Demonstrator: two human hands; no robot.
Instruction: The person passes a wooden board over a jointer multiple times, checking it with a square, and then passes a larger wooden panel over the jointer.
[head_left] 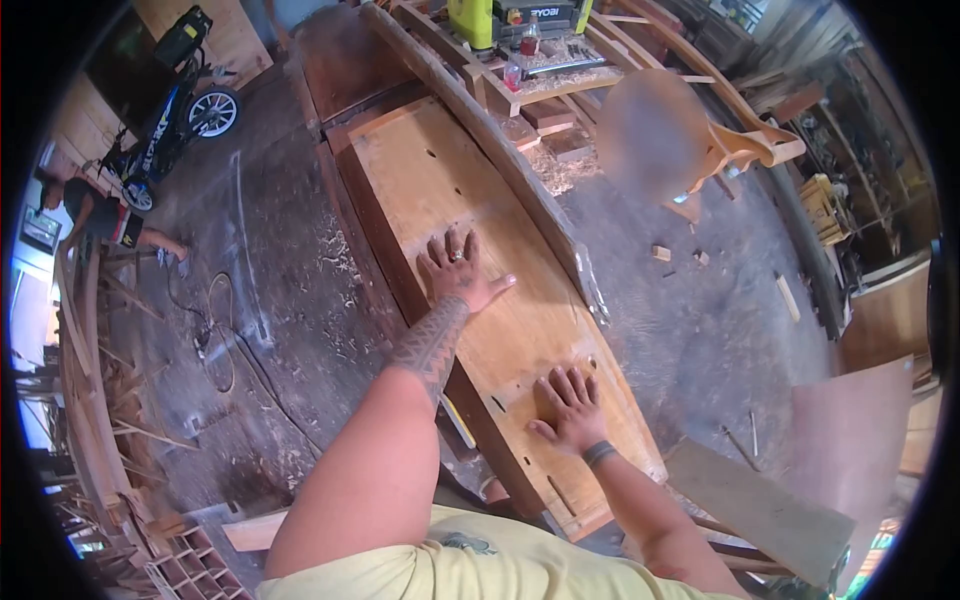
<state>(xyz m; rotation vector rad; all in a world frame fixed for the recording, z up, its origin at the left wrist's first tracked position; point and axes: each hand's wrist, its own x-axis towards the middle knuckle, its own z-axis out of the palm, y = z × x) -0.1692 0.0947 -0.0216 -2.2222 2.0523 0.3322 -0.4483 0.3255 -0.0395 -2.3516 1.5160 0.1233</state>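
Observation:
A long, shallow wooden box-like panel (490,330) with several dark slots and holes in its top runs away from my body. On its middle, near the left edge, my left hand (463,275) lies flat with its fingers spread. My right hand (572,410) rests palm down on the nearer end, toward the right side, fingers also apart. Neither hand grips anything. Along the panel's right side stretches a thick rough-edged wooden slab (500,150). A yellow-edged strip (458,423) shows beneath the panel's left edge, mostly hidden.
A green power tool (478,22) and a small bottle (530,42) stand on a sawdust-strewn bench ahead. A cable (235,340) loops over the floor at left. Wood offcuts (662,253) lie at right. A motorbike (170,130) and a crouching person (95,212) are far left.

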